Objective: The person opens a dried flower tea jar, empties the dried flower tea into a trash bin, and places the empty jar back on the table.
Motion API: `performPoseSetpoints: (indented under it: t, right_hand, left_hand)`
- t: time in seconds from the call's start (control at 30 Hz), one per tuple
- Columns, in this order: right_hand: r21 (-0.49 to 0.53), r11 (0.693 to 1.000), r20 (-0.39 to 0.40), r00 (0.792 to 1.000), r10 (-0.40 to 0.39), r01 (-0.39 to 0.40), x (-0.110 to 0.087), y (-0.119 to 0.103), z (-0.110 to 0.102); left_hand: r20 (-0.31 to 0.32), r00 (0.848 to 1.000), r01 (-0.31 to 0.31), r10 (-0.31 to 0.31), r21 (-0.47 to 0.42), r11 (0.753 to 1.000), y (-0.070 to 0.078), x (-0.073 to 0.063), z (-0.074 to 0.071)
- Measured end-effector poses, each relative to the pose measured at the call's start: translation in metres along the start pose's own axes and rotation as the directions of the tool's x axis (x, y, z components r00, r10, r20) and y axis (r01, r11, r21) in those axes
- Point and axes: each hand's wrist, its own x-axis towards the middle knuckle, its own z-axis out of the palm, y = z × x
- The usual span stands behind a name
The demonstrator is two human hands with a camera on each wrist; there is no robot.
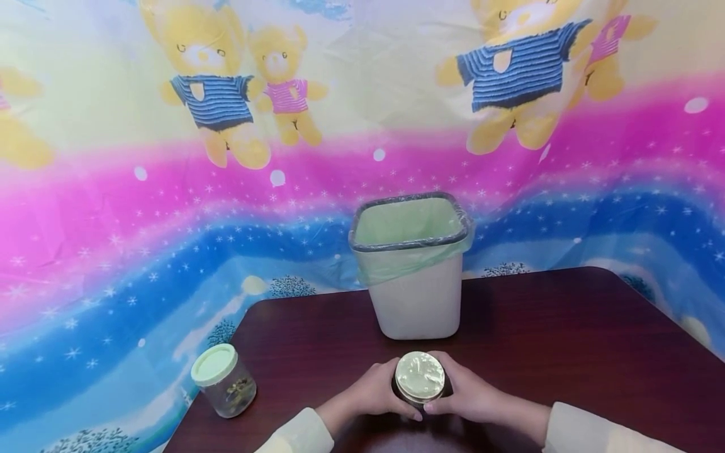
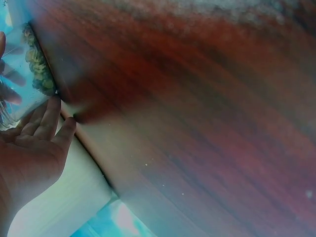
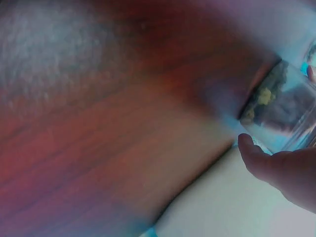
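Observation:
A clear jar with a shiny pale top stands upright between both hands at the near side of the table. My left hand grips its left side, and my right hand holds it from the right, the thumbs near each other at the front. Yellowish dried bits lie in the bottom of the jar in the right wrist view. To the left, a second clear jar with a pale green lid also has dried bits inside.
A white bin with a green liner and dark rim stands just beyond the hands on the dark reddish table. Behind the table hangs a cloth printed with bears and snowflakes.

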Motion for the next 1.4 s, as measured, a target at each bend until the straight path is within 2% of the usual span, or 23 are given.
performPoseSetpoints:
  t: [0.17,0.27,0.6,0.77,0.97,1.13,1.4]
  right_hand:
    - [0.059,0.998,0.026,1.000,-0.006,0.004,0.004,-0.003,-0.007]
    - [0.060,0.998,0.021,1.000,0.002,-0.003,0.006,-0.005,-0.012]
    - [-0.031,0.997,-0.077,0.994,0.074,-0.076,0.009,0.000,-0.032]
    - [-0.074,0.988,-0.137,0.983,0.121,-0.132,0.010,0.010,-0.041]
    - [-0.087,0.977,-0.172,0.969,0.178,-0.195,0.009,0.021,-0.048]
    - [-0.103,0.971,-0.172,0.965,0.196,-0.215,0.009,0.028,-0.054]
    - [-0.147,0.956,-0.135,0.963,0.234,-0.253,0.011,0.040,-0.053]
  left_hand:
    - [-0.007,0.999,-0.040,0.040,-0.008,0.999,-0.002,0.000,0.000]
    - [-0.003,0.999,-0.046,0.046,-0.006,0.999,-0.002,0.000,0.001]
    - [0.012,1.000,-0.005,0.005,-0.014,1.000,-0.001,0.001,0.000]
    - [0.001,1.000,-0.001,0.001,0.002,1.000,0.000,0.000,0.000]
    - [0.001,1.000,0.015,-0.015,0.028,0.999,0.000,0.000,0.000]
    - [0.004,1.000,0.006,-0.006,0.035,0.999,-0.001,0.000,0.000]
    - [0.022,0.999,0.028,-0.028,0.013,1.000,0.000,0.001,-0.002]
